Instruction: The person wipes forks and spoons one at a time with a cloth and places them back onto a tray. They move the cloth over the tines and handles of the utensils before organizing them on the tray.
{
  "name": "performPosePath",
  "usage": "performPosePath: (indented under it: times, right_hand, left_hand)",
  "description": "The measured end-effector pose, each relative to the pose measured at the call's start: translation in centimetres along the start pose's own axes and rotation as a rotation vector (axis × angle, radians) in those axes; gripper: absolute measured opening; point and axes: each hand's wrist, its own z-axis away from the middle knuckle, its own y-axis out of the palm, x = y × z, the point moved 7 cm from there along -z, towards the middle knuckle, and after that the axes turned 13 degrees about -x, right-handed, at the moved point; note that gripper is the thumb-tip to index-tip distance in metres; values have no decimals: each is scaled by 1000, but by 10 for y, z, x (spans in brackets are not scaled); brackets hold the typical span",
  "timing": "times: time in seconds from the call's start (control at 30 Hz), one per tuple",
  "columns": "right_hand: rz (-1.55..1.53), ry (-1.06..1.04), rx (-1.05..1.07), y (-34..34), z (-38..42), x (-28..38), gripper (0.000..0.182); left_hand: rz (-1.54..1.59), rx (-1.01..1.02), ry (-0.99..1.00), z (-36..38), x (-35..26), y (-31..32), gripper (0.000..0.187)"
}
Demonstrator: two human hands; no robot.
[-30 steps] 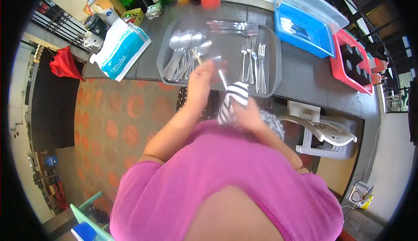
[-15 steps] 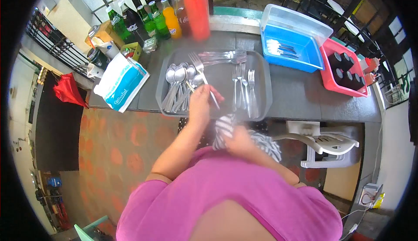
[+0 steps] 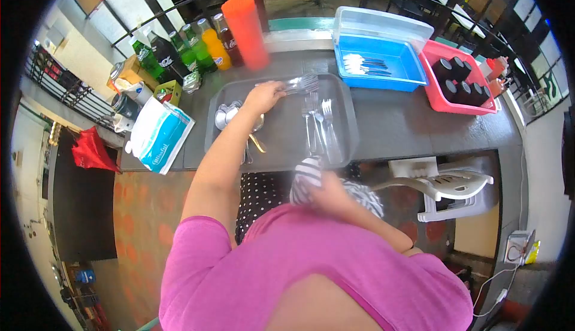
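My left hand [image 3: 265, 97] reaches over the grey tray [image 3: 281, 151], its fingers closed at the handle ends of a pile of forks [image 3: 302, 84] near the far edge. Under my left forearm lie metal spoons [image 3: 224, 115], partly hidden, with a gold-coloured handle [image 3: 257, 143] sticking out. More forks [image 3: 320, 124] rest in the tray's right part, tines pointing away from me. My right hand [image 3: 328, 192], blurred, grips a black-and-white striped cloth [image 3: 306, 175] between my body and the tray.
Glass soda bottles [image 3: 185, 52] and an orange-red tumbler [image 3: 247, 35] line the back left. A tissue pack [image 3: 160, 136] sits left of the tray. On the right stand a blue lidded box [image 3: 383, 79] and a pink basket [image 3: 434, 91] with dark containers. Plastic chairs [image 3: 443, 184] are below.
My left hand has moved away from me, from the tray's near middle with a fork to the far pile of forks. My right hand stays at the striped cloth. The view has shifted slightly.
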Motion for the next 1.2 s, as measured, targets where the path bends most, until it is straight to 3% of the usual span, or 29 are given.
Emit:
performPosePath:
  times: [0.17,0.5,0.6,0.67,0.7,0.77,0.9,1.0,1.1,1.17,1.2]
  right_hand:
    - [-10,63,34,0,-3,-25,30]
    - [-82,196,66,-3,6,-3,23]
    - [-140,382,67,1,8,-34,19]
    - [-494,52,-385,-15,-3,-85,23]
    - [-508,64,-519,-34,8,-35,28]
    - [-545,111,-723,-55,6,-31,27]
    - [-427,17,-792,-75,-7,-41,40]
    - [-457,-33,-765,-79,-10,-44,41]
    - [-585,-28,-779,-83,-11,-46,37]
    - [-659,121,-781,-85,-11,-48,39]
    - [-741,71,-791,-85,-15,-53,41]
  left_hand:
    - [-43,-38,41,-7,-1,1,30]
    - [-193,-279,70,2,-29,-18,24]
    - [-93,-285,10,15,-68,-16,20]
    - [56,-162,-99,34,-102,-9,19]
    - [100,-75,-166,44,-118,-3,20]
    - [152,101,-203,59,-139,16,28]
    - [85,150,-313,68,-155,20,31]
    - [113,51,-341,68,-156,19,36]
    - [104,117,-400,66,-149,24,33]
    - [186,205,-557,70,-134,42,33]
    - [187,206,-556,72,-133,44,33]
